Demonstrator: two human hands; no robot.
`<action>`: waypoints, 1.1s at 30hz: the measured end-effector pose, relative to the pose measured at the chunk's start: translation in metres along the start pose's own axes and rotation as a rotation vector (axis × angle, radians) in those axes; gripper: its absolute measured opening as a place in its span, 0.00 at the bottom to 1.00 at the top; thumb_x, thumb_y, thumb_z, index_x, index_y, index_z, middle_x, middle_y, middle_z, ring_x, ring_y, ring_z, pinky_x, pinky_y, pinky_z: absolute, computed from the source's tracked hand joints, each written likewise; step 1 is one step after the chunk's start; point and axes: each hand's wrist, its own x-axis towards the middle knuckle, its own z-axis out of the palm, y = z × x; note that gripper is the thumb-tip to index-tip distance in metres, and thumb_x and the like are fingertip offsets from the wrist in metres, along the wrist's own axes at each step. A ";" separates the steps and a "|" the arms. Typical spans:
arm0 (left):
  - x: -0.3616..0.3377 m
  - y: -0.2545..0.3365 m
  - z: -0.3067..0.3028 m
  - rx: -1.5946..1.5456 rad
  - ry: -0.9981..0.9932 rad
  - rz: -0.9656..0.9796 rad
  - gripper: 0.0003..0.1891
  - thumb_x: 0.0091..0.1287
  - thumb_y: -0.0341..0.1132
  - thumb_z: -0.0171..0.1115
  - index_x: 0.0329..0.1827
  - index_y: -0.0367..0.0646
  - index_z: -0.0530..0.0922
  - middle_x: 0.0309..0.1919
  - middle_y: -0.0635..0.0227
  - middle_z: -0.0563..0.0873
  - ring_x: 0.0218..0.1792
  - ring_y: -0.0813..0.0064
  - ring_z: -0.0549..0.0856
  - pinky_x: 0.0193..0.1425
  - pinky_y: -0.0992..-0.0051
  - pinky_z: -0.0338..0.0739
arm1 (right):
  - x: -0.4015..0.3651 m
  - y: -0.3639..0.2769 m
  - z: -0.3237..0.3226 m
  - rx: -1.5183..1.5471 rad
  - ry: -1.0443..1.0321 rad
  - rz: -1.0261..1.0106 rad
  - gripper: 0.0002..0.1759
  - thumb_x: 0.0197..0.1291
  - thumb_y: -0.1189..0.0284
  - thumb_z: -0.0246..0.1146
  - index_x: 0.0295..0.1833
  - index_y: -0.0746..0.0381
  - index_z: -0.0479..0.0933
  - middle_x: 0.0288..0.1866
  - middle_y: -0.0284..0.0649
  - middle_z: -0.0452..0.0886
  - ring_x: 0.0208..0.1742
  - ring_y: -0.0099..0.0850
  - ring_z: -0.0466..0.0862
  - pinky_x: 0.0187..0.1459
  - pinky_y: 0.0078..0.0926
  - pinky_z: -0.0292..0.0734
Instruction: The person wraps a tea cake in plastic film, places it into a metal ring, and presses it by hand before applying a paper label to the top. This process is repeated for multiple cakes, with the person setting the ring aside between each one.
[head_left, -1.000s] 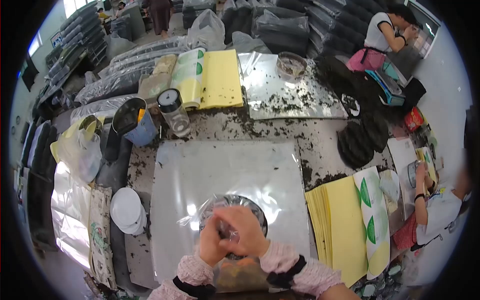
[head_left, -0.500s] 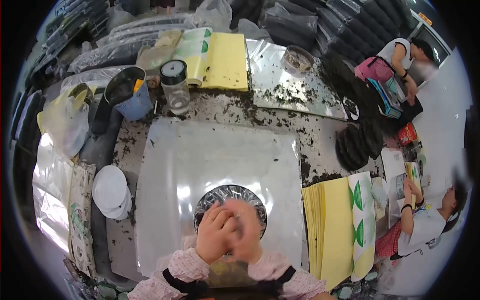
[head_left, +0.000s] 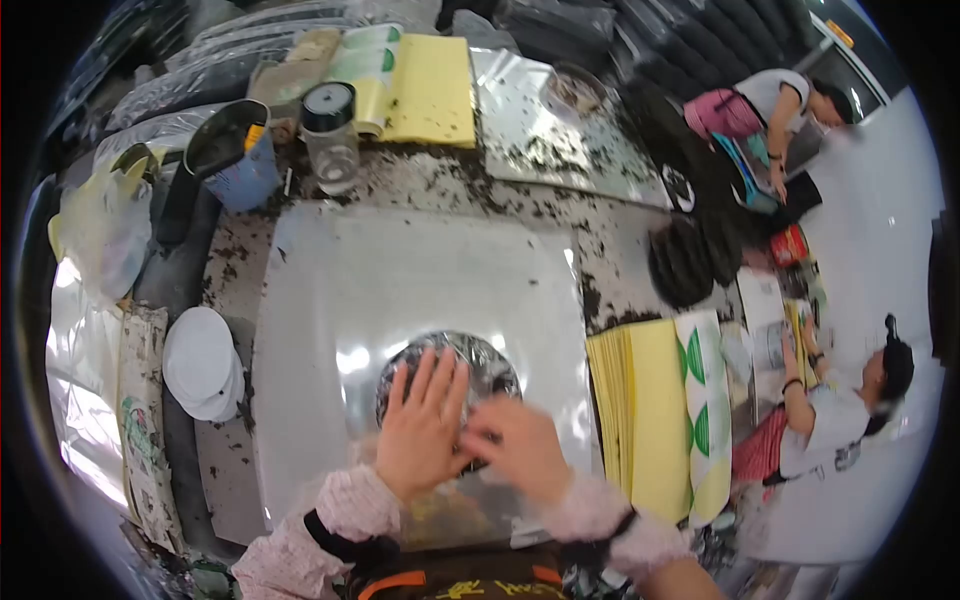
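A round black disc (head_left: 489, 362) under shiny, wrinkled clear film lies on the pale smooth sheet (head_left: 320, 290) in front of me. My left hand (head_left: 424, 425) rests over its left and middle part, palm down with the fingers stretched out. At the disc's right side is my right hand (head_left: 517, 440), fingers bent toward the left hand and smeared by motion. Between them the hands hide much of the disc's near half. White round sheets (head_left: 200, 360) lie stacked to the left of the pale sheet.
Yellow paper sheets (head_left: 655, 420) lie to the right, beside green-and-white wrapping (head_left: 704, 400). Behind stand a lidded clear jar (head_left: 331, 150) and a blue pot (head_left: 240, 180). Dark crumbs litter the table around a metal tray (head_left: 520, 130). Two people (head_left: 840, 400) work at the right.
My hands, clasped together over the disc before, have come apart. The left now lies flat with fingers extended; the right has shifted right. The whole view has tilted slightly.
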 end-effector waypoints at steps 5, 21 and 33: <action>-0.002 -0.001 0.009 0.107 -0.005 0.045 0.47 0.61 0.54 0.65 0.80 0.36 0.62 0.81 0.44 0.58 0.82 0.45 0.54 0.83 0.43 0.42 | 0.006 0.004 0.020 0.035 0.192 -0.044 0.08 0.55 0.73 0.71 0.39 0.62 0.82 0.38 0.42 0.83 0.44 0.43 0.85 0.43 0.35 0.81; 0.002 0.014 0.011 0.238 -0.109 -0.005 0.41 0.65 0.47 0.64 0.79 0.35 0.64 0.82 0.41 0.55 0.83 0.42 0.52 0.83 0.41 0.39 | 0.050 0.045 0.032 -0.061 0.417 -0.187 0.06 0.56 0.75 0.60 0.40 0.63 0.76 0.41 0.48 0.79 0.45 0.49 0.81 0.44 0.42 0.78; 0.006 0.023 0.012 0.232 -0.168 -0.011 0.41 0.67 0.46 0.59 0.78 0.29 0.61 0.81 0.35 0.53 0.82 0.37 0.49 0.82 0.40 0.36 | -0.285 0.281 -0.095 -0.951 0.968 0.446 0.16 0.59 0.76 0.67 0.54 0.60 0.86 0.60 0.47 0.85 0.63 0.47 0.83 0.65 0.46 0.76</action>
